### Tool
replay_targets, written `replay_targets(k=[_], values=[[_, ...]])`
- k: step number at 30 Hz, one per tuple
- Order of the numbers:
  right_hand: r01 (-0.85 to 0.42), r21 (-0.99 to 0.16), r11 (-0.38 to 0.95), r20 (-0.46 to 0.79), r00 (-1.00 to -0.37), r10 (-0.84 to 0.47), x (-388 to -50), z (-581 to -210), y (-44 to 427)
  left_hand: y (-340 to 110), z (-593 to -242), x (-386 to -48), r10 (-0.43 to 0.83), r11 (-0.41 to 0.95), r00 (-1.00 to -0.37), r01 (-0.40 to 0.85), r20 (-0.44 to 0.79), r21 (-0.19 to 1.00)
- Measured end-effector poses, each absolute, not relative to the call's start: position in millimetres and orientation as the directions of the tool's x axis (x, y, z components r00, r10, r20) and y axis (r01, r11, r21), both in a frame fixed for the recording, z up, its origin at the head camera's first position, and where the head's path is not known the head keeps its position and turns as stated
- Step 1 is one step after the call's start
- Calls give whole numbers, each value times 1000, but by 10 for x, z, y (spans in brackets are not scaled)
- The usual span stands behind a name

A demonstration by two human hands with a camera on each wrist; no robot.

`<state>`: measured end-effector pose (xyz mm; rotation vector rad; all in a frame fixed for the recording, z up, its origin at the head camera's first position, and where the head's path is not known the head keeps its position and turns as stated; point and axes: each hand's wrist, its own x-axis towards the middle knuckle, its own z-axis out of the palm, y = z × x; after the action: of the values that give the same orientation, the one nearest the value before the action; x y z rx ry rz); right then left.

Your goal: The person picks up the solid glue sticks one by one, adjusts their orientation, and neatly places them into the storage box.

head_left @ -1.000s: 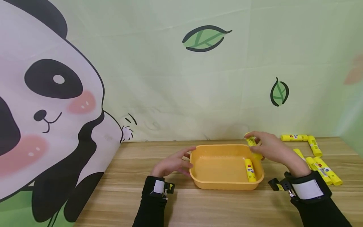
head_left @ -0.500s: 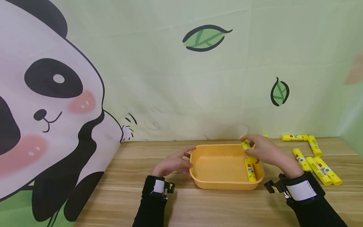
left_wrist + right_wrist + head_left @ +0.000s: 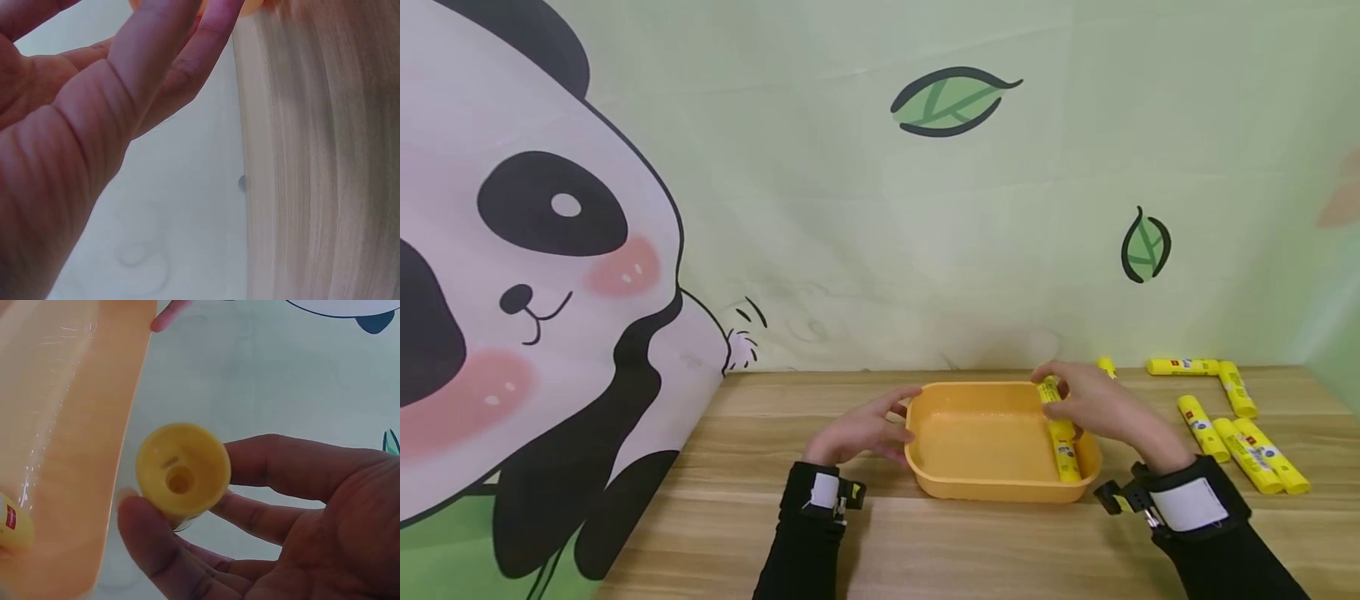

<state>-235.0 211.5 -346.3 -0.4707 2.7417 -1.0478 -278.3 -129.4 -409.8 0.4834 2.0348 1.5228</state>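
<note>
1. Fingers and thumb of your right hand point(image 3: 1097, 404) pinch a yellow tube point(image 3: 1049, 392) at two o'clock of the orange tray point(image 3: 996, 492) in the head view. Its lower end lines up with a second tube point(image 3: 1066, 464) lying inside, between three and four o'clock; whether the two touch cannot be told. Gripping the barrel from the side probably suits its slim, round shape and leaves the lower end free. At nine o'clock, spread fingers of your left hand point(image 3: 861, 429) rest against the tray's end, likely to steady it. Six loose tubes point(image 3: 1202, 427) lie on the wooden table point(image 3: 715, 517) from two to three o'clock, an easy reach, it seems, for your right arm.

2. Your left fingers, slightly bent and apart, point toward twelve o'clock in the left wrist view, where a sliver of tray shows. Their tips are cut off, so the exact contact cannot be told here.

3. Digits clamp the held tube from opposite sides in the right wrist view, its hollow end facing the lens. Tray wall runs past at nine o'clock, the second tube sits near eight, and a fingertip, apparently your left, meets the rim at twelve.
</note>
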Motion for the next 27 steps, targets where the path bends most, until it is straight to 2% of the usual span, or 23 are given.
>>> replay_targets(k=[5,16,27], values=[[-207,-666,717,-88,-932,-351,-2378,-3471,2085,-1281,-4118,-2782,582,293,-785,-38,-210,955],[-127,-564,816,-252,-914,-317,-2501,-3443,2032,-1277,-4114,-2793,580,294,-786,-43,-214,955],[-54,-488,871,-406,-869,-281,-2615,-3480,1924,-1278,-4111,-2790,579,294,-787,-41,-212,955]])
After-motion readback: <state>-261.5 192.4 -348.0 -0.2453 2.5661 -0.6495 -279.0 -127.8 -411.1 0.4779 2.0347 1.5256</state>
